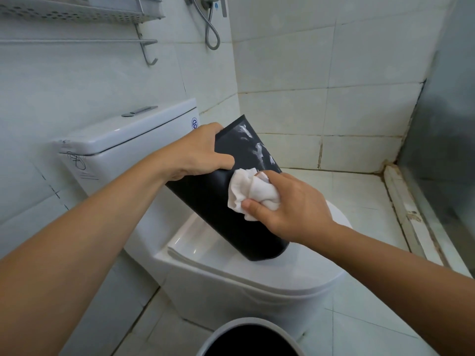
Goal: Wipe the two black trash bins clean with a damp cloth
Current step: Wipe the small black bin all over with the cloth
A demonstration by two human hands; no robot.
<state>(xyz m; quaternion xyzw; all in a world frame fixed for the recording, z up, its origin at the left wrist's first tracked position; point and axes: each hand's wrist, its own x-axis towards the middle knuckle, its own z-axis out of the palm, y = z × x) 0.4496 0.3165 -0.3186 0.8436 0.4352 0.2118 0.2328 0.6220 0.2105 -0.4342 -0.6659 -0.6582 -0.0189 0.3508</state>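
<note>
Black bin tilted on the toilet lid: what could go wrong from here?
The bin rests one bottom edge on the smooth toilet lid; pressure from the cloth could make it slide off. The left hand alone steadies its rim. White streaks above the cloth may get missed.

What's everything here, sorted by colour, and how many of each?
Black: 1, the tilted trash bin gripped by the left hand.
Black with a grey rim: 1, the bin on the floor.
White: 2, the cloth in the right hand, and the toilet with its closed lid.
Metal grey: 2, the wall rack and the shower hose.
Total: 6
</note>
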